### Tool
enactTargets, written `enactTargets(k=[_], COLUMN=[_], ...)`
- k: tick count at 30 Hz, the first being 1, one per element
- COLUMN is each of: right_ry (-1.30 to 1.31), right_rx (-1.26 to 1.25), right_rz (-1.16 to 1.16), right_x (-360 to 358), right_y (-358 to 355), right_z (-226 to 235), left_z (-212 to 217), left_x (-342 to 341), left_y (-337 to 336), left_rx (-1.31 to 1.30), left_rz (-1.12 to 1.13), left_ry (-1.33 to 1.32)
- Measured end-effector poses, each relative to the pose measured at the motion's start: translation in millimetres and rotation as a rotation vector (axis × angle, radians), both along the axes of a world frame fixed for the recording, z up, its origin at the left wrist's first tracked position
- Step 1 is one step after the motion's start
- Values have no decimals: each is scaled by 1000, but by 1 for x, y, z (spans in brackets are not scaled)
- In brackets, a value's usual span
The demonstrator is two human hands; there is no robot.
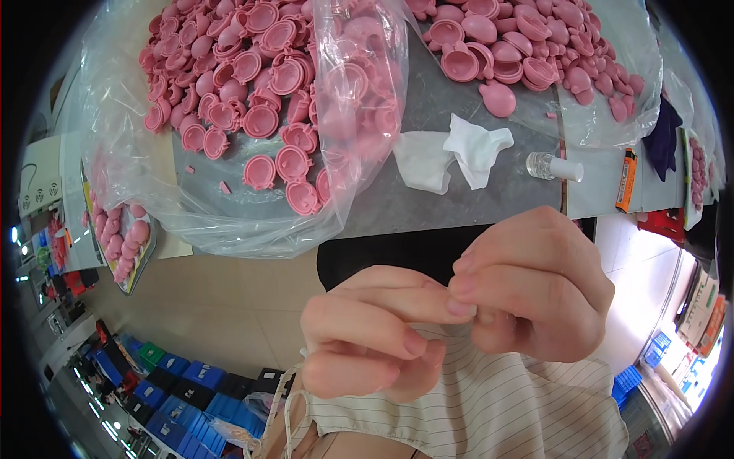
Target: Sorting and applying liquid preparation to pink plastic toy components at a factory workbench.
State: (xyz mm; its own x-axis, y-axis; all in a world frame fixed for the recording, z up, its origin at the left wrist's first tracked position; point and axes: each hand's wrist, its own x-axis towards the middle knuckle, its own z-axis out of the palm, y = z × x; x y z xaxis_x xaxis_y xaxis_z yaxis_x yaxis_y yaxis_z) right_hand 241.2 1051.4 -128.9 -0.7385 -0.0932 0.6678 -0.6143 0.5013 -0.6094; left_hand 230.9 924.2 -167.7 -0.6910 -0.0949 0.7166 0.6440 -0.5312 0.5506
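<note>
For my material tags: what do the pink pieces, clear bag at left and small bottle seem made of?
Pink pieces: probably moulded plastic, smooth, soft sheen, even rims.
Clear bag: seemingly thin, glossy plastic film; it's wrinkled and see-through.
Small bottle: shiny, see-through body, glass or hard plastic.

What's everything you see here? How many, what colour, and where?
tabletop: one, grey, top
plastic bags: two, clear, tabletop's left and right
round shells: many, pink, in and around bags
wipes: two, white, tabletop middle
bottle: one, clear, white-capped, right of wipes
slim packet: one, orange, right of bottle
cloth: one, navy, far right
storage bins: many, mostly blue, lower left
striped blouse: one, cream, bottom
left hand: one, bare, below centre
right hand: one, bare, touching left
</note>
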Motion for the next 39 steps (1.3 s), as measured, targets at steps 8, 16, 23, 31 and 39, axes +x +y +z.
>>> enactTargets(k=[8,16,23,31,39], right_ry=[123,-35,-159,-260,-279], right_rx=[145,-46,-194,-285,-348], right_rz=[-32,67,148,223,243], right_x=[0,6,9,11,11], right_y=[0,0,1,4,-1], right_z=[3,4,4,2,-5], left_z=[3,7,4,1,-8], left_x=[1,12,14,9,9], left_y=[-6,-9,-3,-5,-3], left_rx=[-26,-206,-255,-261,-233], left_rz=[47,245,252,284,333], left_ry=[28,137,231,258,285])
